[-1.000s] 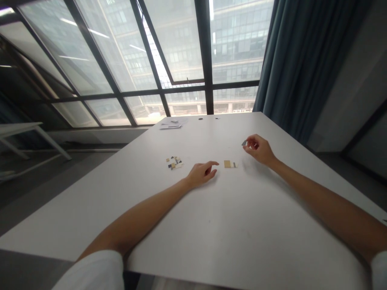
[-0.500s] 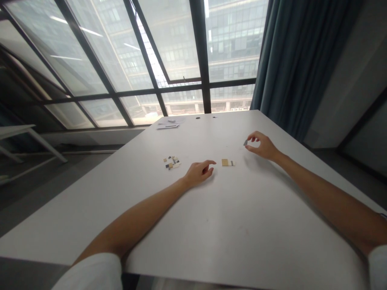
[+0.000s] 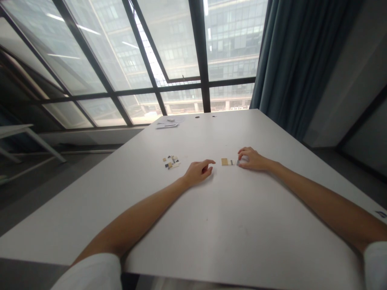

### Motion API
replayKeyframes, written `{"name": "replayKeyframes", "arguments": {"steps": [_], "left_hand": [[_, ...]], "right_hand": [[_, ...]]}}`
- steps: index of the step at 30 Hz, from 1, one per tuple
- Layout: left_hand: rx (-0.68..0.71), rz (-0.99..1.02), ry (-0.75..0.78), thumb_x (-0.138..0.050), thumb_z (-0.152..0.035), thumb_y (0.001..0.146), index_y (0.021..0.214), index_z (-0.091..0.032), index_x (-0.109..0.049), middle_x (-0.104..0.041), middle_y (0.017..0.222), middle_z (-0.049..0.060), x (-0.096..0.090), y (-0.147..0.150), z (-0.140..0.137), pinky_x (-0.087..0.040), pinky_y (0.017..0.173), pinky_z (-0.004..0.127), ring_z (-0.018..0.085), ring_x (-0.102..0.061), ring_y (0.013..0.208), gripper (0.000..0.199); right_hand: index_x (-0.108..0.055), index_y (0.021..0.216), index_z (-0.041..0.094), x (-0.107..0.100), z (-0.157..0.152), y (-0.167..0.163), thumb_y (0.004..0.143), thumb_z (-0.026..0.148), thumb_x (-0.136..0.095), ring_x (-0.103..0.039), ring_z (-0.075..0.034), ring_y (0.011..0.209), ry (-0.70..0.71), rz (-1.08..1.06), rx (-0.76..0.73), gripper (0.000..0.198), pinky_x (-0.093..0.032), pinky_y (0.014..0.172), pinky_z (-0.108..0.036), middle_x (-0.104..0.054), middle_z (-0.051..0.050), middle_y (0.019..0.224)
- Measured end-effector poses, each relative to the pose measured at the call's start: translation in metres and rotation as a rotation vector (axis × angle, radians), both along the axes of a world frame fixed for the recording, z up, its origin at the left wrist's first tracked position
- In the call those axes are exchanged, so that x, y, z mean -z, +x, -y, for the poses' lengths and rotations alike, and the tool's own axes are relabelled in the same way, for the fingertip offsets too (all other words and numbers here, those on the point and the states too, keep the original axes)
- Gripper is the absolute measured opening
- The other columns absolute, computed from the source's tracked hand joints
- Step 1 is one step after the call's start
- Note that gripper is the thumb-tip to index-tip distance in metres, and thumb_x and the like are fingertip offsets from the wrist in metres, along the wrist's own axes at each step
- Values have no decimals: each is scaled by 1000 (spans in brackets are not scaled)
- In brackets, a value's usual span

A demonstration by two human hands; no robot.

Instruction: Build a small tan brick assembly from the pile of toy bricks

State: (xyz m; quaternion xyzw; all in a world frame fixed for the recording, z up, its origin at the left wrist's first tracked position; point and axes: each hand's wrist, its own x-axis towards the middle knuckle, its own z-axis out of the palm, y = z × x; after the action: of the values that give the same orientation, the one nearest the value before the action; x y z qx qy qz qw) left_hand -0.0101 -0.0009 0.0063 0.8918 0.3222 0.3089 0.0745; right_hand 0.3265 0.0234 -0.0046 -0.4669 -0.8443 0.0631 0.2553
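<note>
My right hand [image 3: 254, 160] pinches a small grey flat piece [image 3: 238, 162] between thumb and fingers, down at the tabletop. That piece is at the right end of a short row, close beside a white piece with a dark stripe [image 3: 231, 162]; whether they touch I cannot tell. A tan square tile [image 3: 224, 162] with a grid of lines or bumps forms the row's left end. To the left of the tile, my left hand [image 3: 198, 173] rests on its side on the table, index finger stretched out and thumb apart, holding nothing.
A loose group of small tan, black and white pieces [image 3: 171, 162] lies left of my left hand. Papers [image 3: 167, 124] lie at the far left of the white table [image 3: 187, 225]. A dark round spot [image 3: 197, 117] shows near the far edge. Windows and a blue curtain [image 3: 281, 68] stand behind.
My right hand has come down and slightly left, bringing the grey piece from above the table to the row's right end. My left hand has stayed where it was.
</note>
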Motion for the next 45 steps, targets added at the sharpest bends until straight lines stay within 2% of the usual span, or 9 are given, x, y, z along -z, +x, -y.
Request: {"name": "replayKeyframes", "arguments": {"steps": [14,28,45], "left_hand": [[-6,-8,1,-51,-26,89,115,-20,-65,-49,59,-8,0,0,-1,-37,59,18,7,-43,51,30],[6,-12,13,-51,-26,90,116,-20,-65,-49,59,-8,1,0,-3,-37,59,18,7,-44,51,30],[-4,-35,-1,-54,-26,88,114,-20,-65,-53,61,-8,3,0,-4,-37,60,19,6,-45,51,28]], "right_hand": [[-72,91,23,0,-1,-2,75,33,-75,-60,-25,110,-80,-36,-7,19,-44,101,-42,-66,-8,116],[-72,92,25,10,-6,-3,75,36,-70,-59,-27,111,-61,-42,40,20,-44,100,-42,-67,-6,116],[-72,94,26,9,-5,-5,77,36,-69,-59,-28,111,-60,-32,41,20,-44,99,-44,-67,-6,118]]}}
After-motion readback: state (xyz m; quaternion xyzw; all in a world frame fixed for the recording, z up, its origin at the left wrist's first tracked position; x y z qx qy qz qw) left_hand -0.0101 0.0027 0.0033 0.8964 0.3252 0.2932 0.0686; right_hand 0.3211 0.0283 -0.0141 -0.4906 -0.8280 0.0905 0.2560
